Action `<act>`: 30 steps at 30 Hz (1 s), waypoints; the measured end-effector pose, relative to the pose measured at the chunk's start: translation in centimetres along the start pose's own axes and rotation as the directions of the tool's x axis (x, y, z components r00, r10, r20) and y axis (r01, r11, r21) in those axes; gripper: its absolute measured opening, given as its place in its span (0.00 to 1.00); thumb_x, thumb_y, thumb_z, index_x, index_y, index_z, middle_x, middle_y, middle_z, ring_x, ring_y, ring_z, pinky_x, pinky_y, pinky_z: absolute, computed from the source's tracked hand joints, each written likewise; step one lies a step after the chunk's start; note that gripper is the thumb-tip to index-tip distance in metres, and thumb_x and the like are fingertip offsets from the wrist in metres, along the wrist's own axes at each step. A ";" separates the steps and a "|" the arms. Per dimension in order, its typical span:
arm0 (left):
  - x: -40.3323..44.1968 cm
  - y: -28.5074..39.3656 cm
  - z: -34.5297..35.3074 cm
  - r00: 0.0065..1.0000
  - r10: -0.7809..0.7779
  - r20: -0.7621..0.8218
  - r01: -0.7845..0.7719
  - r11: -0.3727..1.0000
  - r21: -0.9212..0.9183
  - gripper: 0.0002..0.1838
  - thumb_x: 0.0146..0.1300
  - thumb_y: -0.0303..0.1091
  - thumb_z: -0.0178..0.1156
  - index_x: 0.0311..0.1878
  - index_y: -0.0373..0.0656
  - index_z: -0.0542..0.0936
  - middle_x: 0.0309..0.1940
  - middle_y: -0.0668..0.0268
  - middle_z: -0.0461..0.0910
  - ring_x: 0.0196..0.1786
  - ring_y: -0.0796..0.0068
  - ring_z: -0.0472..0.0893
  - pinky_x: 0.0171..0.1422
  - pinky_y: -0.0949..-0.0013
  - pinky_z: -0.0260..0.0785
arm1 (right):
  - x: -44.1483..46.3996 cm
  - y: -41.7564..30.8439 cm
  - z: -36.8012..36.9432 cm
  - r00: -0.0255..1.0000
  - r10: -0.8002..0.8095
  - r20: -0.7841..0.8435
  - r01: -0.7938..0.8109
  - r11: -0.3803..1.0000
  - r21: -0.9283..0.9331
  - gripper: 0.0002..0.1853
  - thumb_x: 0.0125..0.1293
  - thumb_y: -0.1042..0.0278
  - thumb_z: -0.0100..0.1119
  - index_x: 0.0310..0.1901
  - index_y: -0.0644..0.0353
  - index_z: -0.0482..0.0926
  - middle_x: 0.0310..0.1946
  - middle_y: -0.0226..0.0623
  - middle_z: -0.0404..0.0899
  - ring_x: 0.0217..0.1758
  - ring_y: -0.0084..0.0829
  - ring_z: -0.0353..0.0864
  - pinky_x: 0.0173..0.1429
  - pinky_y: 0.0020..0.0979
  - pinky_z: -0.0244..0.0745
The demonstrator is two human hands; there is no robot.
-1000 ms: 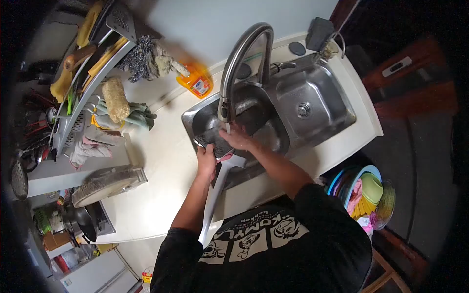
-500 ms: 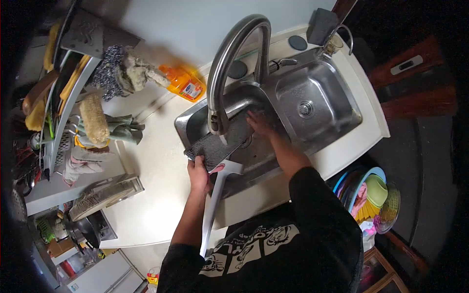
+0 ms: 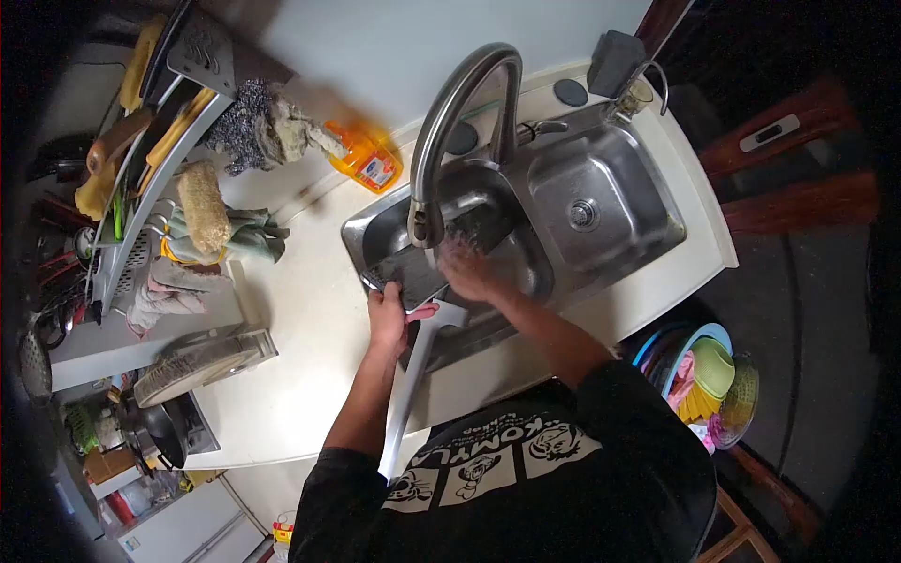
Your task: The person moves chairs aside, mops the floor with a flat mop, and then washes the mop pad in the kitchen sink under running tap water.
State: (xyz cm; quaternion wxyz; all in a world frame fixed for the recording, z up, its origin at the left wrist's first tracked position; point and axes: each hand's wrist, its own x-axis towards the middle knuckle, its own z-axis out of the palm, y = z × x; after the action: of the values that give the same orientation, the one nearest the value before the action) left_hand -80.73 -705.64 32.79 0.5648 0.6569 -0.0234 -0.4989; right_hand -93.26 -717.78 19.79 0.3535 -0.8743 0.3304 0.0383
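My left hand [image 3: 387,317] grips the near left edge of a dark, flat mesh-like panel [image 3: 411,272], held tilted over the left basin [image 3: 538,253] of the steel sink. The curved faucet [image 3: 427,141] ends right above the panel. My right hand [image 3: 465,269] is at the panel's right side, under the spout, its fingers smeared by motion. A long white strip [image 3: 419,366] with a broad end leans over the sink's front edge beside my left hand. A bit of pink [image 3: 422,311] shows next to that hand.
An orange bottle [image 3: 368,159] stands behind the sink at the left. The right basin [image 3: 610,188] adjoins the left one. A utensil rack [image 3: 155,188] with hanging cloths is at the left. Colored basins [image 3: 699,371] are stacked low at the right.
My right hand has moved away from the panel, then back to its right side under the spout. My left hand keeps its hold while the panel's tilt changes. The view has shifted slightly.
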 end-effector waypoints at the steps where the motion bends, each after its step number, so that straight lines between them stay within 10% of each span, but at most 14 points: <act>1: 0.1 0.0 0.1 1.000 0.004 0.007 -0.004 1.000 -0.002 0.21 0.69 0.33 0.44 0.55 0.22 0.63 0.38 0.39 0.80 0.31 0.45 0.85 0.31 0.58 0.85 | -0.4 -0.3 0.2 0.997 -0.046 -0.059 0.047 0.999 0.008 0.24 0.73 0.53 0.41 0.63 0.58 0.71 0.73 0.50 0.57 0.74 0.59 0.57 0.70 0.66 0.57; 8: 0.1 -0.5 -1.0 0.999 -0.038 0.019 0.038 0.999 -0.027 0.23 0.69 0.33 0.45 0.59 0.23 0.60 0.43 0.39 0.79 0.34 0.42 0.85 0.33 0.54 0.85 | 9.9 8.3 3.5 0.987 -0.124 -0.102 0.149 0.946 0.289 0.37 0.71 0.36 0.41 0.72 0.56 0.63 0.75 0.47 0.55 0.76 0.50 0.56 0.77 0.53 0.51; 13: 1.1 -2.7 -3.3 0.999 0.019 -0.049 -0.023 0.997 -0.075 0.24 0.70 0.35 0.44 0.61 0.25 0.58 0.44 0.38 0.78 0.35 0.42 0.85 0.34 0.53 0.86 | 13.8 13.9 1.1 0.959 0.195 0.204 -0.226 0.964 0.140 0.31 0.72 0.38 0.42 0.65 0.52 0.73 0.73 0.39 0.62 0.77 0.45 0.55 0.78 0.41 0.51; 15: 0.7 -2.4 -3.5 0.996 -0.039 -0.082 0.035 0.998 -0.046 0.24 0.70 0.34 0.44 0.62 0.27 0.57 0.45 0.39 0.77 0.34 0.42 0.85 0.35 0.52 0.86 | 13.9 16.7 7.2 0.934 0.276 -0.226 -0.192 0.923 0.334 0.32 0.71 0.37 0.42 0.70 0.46 0.67 0.74 0.38 0.59 0.78 0.47 0.53 0.79 0.49 0.44; 21: 0.9 -1.1 -3.5 0.996 -0.031 0.087 0.039 0.994 -0.099 0.22 0.67 0.31 0.44 0.59 0.23 0.59 0.43 0.39 0.78 0.35 0.41 0.85 0.36 0.53 0.86 | 6.4 3.2 -0.6 0.996 0.037 0.079 -0.036 0.999 -0.019 0.33 0.75 0.40 0.32 0.71 0.55 0.63 0.76 0.50 0.51 0.79 0.60 0.43 0.77 0.60 0.46; 25: 1.4 -1.1 -4.4 0.969 -0.132 0.211 0.167 0.973 -0.158 0.25 0.66 0.35 0.42 0.59 0.24 0.65 0.46 0.40 0.79 0.42 0.42 0.85 0.46 0.54 0.84 | 2.8 -3.6 -0.1 0.999 0.031 0.040 -0.036 0.990 0.135 0.33 0.76 0.40 0.29 0.72 0.54 0.61 0.76 0.50 0.49 0.79 0.61 0.39 0.76 0.66 0.43; 30: -0.3 0.7 -3.7 0.887 -0.122 0.446 0.198 0.972 -0.129 0.25 0.67 0.38 0.46 0.60 0.29 0.70 0.51 0.46 0.80 0.50 0.45 0.83 0.58 0.50 0.78 | 0.8 -8.2 -1.3 0.942 -0.306 -0.141 0.331 0.917 0.222 0.28 0.70 0.48 0.48 0.64 0.58 0.68 0.75 0.44 0.56 0.77 0.60 0.49 0.72 0.71 0.44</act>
State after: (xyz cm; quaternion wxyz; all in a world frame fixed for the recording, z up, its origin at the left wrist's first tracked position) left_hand -77.96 -703.04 32.98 0.5562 0.4776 -0.0517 -0.6781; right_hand -87.89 -714.69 25.36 0.4416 -0.8674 0.2036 -0.1056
